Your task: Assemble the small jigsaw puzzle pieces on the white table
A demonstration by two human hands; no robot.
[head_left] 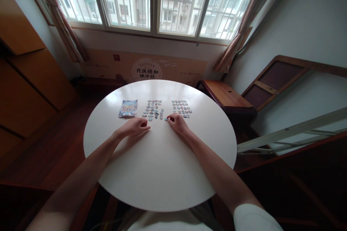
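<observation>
My right hand pinches a small jigsaw puzzle piece between thumb and fingertips, low over the white round table. My left hand rests on the tabletop, loosely curled with the thumb apart from the fingers; nothing shows in it. Just beyond its fingertips lies a loose group of jigsaw pieces, spread in uneven rows. A second group of pieces, laid in neater rows, lies past my right hand. Beyond my left wrist is a blue printed picture sheet or packet.
A wooden-topped bench stands close to the table's right rear edge. Behind the table are a printed cardboard panel and barred windows. Wooden cabinets stand at the left, and a pale metal frame leans at the right.
</observation>
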